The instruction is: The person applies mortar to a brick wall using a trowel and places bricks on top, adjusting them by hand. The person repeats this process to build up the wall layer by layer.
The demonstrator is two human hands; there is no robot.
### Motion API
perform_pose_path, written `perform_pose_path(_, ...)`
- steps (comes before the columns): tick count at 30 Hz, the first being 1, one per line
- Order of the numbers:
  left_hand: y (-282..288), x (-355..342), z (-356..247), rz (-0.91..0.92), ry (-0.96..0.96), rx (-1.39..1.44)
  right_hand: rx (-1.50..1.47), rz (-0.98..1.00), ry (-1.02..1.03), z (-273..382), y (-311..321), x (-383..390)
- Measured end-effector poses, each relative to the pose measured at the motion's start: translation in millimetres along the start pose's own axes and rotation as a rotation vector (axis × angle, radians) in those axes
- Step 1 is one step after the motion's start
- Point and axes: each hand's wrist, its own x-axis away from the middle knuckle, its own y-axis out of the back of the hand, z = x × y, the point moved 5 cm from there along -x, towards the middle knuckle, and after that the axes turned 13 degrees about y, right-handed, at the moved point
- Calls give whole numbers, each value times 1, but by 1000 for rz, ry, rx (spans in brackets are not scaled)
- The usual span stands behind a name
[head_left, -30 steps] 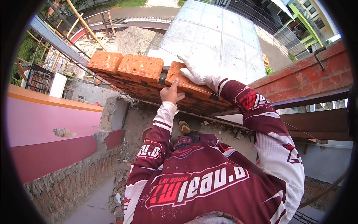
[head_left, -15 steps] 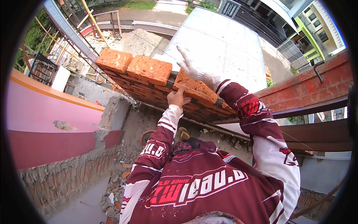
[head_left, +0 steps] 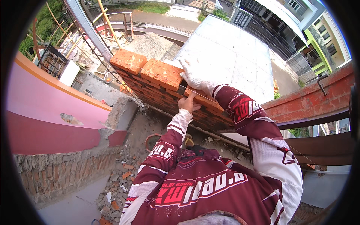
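- While the right hand (head_left: pixel 193 75), in a white knit glove, lies over the top of the brick wall (head_left: pixel 165 94), its thumb and fingers are spread and its palm covers much of the third orange brick (head_left: pixel 204 100) in the top course.
- Bare, the left hand (head_left: pixel 187 104) is on the near side of the brick wall, one digit pointing up against the third brick's near edge; its other fingers are bent, and whether they grip anything I cannot tell.
- That third brick sits on top of the brick wall, to the right of the second orange brick (head_left: pixel 161 74), with a dark gap between the two.
- The first orange brick (head_left: pixel 128 61) stands at the left end of the brick wall's top course.
- A thin string (head_left: pixel 198 92) runs along the near top edge of the brick wall.
- Beyond the brick wall lie a pale flat roof (head_left: pixel 232 56) and a gravel heap (head_left: pixel 153 43).
- Right of the brick wall is a weathered red beam (head_left: pixel 311 95); left of it, a pink-painted wall (head_left: pixel 48 107).
- On the near side of the brick wall, broken rubble (head_left: pixel 116 183) covers part of the ground.
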Motion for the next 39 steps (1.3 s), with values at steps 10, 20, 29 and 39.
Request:
perform_pose_path(10, 10, 3, -6, -71, 35, -91, -239, 123, -101, -6, -2, -25)
perform_pose_path(20, 63, 18, -87, -592, -719, -820, -478, 383, -125, -8, -26, -28)
perform_pose_path(29, 64, 44, -63, -565, -939, -940, -408, -48, -162, -47, 61, -10)
perform_pose_path(39, 32, 41, -31, -313, -1134, -1035, -1181, 190, -224, 108, 97, 181)
